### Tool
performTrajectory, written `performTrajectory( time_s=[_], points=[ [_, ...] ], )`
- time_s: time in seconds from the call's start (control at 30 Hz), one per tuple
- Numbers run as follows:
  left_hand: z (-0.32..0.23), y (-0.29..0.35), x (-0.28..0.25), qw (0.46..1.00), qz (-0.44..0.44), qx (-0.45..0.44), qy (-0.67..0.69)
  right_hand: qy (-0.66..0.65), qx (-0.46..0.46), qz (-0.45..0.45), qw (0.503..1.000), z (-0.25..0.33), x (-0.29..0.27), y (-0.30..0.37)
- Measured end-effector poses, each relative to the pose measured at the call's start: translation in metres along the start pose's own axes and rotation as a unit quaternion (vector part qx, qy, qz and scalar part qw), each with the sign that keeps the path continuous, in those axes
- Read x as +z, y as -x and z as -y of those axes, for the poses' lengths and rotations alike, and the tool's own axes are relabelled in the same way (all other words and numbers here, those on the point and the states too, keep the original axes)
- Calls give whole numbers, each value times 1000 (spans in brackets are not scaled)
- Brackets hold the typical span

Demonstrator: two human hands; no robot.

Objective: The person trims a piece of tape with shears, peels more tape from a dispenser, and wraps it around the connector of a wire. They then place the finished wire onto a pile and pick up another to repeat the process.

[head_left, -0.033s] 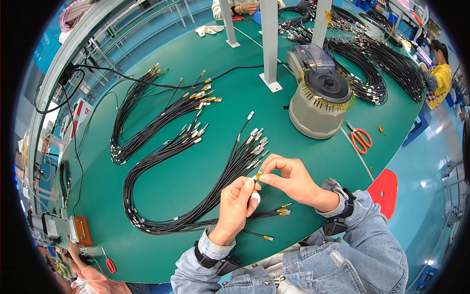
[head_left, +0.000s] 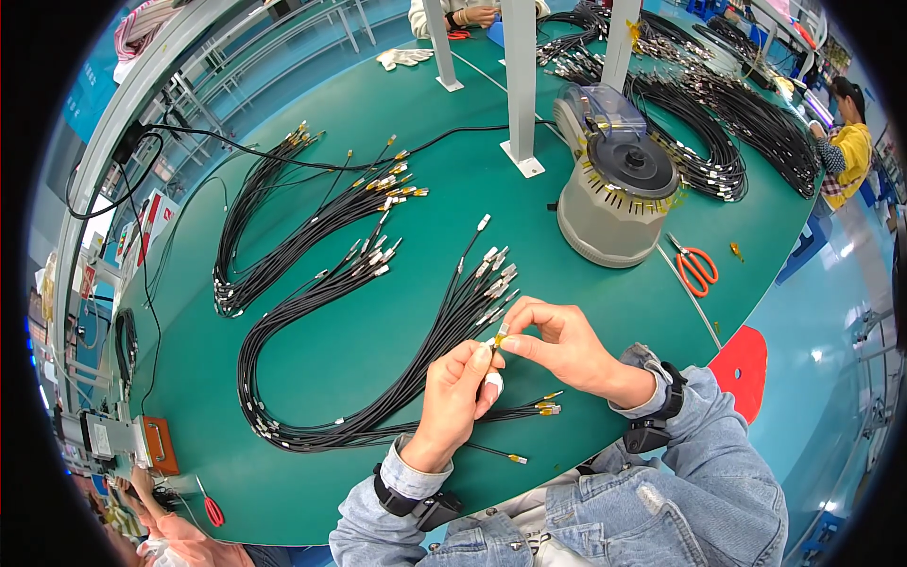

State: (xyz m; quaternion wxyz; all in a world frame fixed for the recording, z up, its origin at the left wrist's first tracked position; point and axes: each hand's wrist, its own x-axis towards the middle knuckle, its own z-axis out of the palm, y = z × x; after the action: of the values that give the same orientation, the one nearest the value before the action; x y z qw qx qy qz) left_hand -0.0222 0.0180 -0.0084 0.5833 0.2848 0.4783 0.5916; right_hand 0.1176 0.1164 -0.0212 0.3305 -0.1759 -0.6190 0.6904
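My left hand (head_left: 453, 395) is closed in a pinch on a cable just below its end, and one of its fingers carries a white wrap. At the same end, thumb and forefinger of my right hand (head_left: 569, 350) pinch the silvery connector (head_left: 504, 329), where a bit of yellow tape (head_left: 499, 341) shows. Most of that cable is hidden by my hands. Behind them curves a bundle of black cables (head_left: 248, 373) with white-labelled metal ends. A few cable ends with yellow tape (head_left: 548, 408) lie to the right of my left wrist.
A round tape dispenser (head_left: 609, 222) stands beyond my right hand, beside a metal post (head_left: 521, 90). Orange-handled scissors (head_left: 697, 269) lie to its right. Another cable bundle (head_left: 283, 269) rests at left on the green table (head_left: 453, 180). Co-workers sit around the far and left edges.
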Motion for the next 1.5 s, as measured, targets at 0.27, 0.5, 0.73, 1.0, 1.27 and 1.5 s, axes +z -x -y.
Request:
performTrajectory(
  time_s=[0.27,0.5,0.73,1.0,1.27,1.5],
  points=[
    [1,-4,-9,989,120,-67,59,-122,55,32,990,-1,2,-2],
    [3,-6,-12,967,188,-128,113,-267,48,108,956,-16,3,-3],
    [-3,-10,-9,978,163,-106,77,-272,55,90,957,-18,1,-1],
    [-1,-8,-7,997,64,-22,41,-234,72,25,969,-12,3,-3],
    [0,-6,-8,991,108,-54,52,-173,6,70,982,-18,1,-4],
    [8,-10,-11,986,143,-63,57,-167,20,89,982,-21,-2,-3]
  ],
)
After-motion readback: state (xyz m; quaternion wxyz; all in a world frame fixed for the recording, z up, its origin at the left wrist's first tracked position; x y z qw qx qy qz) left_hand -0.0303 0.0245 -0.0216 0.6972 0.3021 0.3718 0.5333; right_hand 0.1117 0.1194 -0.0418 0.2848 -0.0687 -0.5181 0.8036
